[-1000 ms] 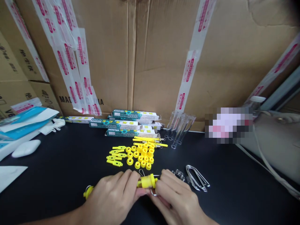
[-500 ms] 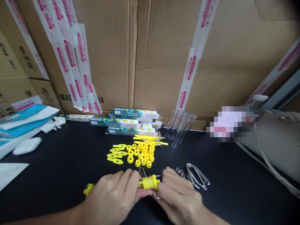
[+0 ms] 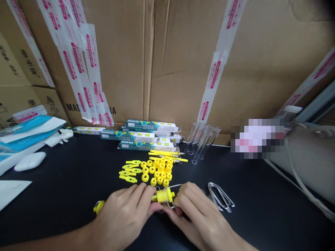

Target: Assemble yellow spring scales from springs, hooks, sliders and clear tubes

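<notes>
My left hand [image 3: 125,214] is closed around a yellow plastic rod [image 3: 98,206] whose far end sticks out at its left. A yellow cap [image 3: 163,196] shows between both hands. My right hand [image 3: 199,218] pinches a bent metal wire clip [image 3: 171,187] at that cap. Just beyond the hands lies a pile of yellow caps [image 3: 157,170] and flat yellow tabs [image 3: 128,171] on the black table [image 3: 65,181].
Loose wire clips [image 3: 220,198] lie right of my right hand. Clear tubes [image 3: 200,144] and green-and-white boxes [image 3: 141,137] sit at the back against taped cardboard cartons [image 3: 146,62]. A white case [image 3: 30,161] and papers lie at left; a beige bag [image 3: 309,160] at right.
Both hands shifted slightly up the table with the yellow piece. The wire clip now arches above the cap instead of hanging below it.
</notes>
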Action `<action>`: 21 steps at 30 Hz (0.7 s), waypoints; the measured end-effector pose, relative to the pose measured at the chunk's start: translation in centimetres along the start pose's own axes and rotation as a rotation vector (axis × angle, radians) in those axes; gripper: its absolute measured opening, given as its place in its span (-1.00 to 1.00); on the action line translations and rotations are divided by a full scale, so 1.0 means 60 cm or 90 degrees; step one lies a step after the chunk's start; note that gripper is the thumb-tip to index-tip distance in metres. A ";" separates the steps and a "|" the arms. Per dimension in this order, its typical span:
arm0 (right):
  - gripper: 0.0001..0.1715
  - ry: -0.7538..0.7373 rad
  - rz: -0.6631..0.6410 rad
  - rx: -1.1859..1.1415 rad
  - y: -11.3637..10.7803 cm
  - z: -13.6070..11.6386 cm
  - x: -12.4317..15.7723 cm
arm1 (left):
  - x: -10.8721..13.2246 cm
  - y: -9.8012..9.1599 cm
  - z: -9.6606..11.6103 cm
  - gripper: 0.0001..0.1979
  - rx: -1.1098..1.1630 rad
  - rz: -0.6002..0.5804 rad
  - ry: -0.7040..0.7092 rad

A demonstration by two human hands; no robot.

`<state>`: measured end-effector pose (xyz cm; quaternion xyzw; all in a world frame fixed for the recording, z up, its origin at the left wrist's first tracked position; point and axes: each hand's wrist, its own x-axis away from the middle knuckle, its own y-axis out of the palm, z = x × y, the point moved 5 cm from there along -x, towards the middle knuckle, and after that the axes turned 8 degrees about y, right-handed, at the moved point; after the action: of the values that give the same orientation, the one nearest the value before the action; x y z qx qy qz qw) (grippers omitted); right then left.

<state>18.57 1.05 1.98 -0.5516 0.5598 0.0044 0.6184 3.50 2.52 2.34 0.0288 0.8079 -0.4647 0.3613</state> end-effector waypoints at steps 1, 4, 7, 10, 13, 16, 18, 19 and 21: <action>-0.75 -0.003 0.001 -0.006 -0.003 -0.002 -0.001 | 0.000 -0.002 0.000 -0.66 -0.014 0.010 0.002; -0.85 -0.010 0.001 -0.017 -0.014 -0.010 -0.004 | 0.000 -0.009 0.001 -0.67 -0.049 0.030 0.011; -0.90 -0.022 -0.008 0.000 -0.018 -0.016 -0.001 | -0.002 -0.015 0.003 -0.65 -0.063 0.029 0.022; -0.96 -0.021 0.010 0.011 -0.015 -0.012 0.009 | -0.003 -0.016 0.003 -0.65 -0.051 0.022 0.030; -0.84 0.012 0.029 -0.008 -0.011 0.000 0.019 | -0.002 -0.015 0.003 -0.69 -0.053 0.024 0.034; -0.87 0.016 0.018 -0.006 -0.009 0.002 0.021 | -0.001 -0.016 0.005 -0.70 -0.061 0.021 0.050; -0.79 0.004 0.014 0.029 -0.012 -0.003 0.019 | -0.002 -0.019 0.006 -0.67 -0.072 0.018 0.061; -0.71 0.002 0.012 0.056 -0.014 -0.006 0.017 | -0.003 -0.021 0.007 -0.65 -0.078 0.017 0.065; -0.61 0.000 0.009 0.110 -0.018 -0.010 0.013 | -0.005 -0.026 0.008 -0.63 -0.088 0.014 0.072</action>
<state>19.09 -0.29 2.27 -0.4923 0.5619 -0.0396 0.6635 3.40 1.36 3.50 0.0390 0.8570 -0.4011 0.3212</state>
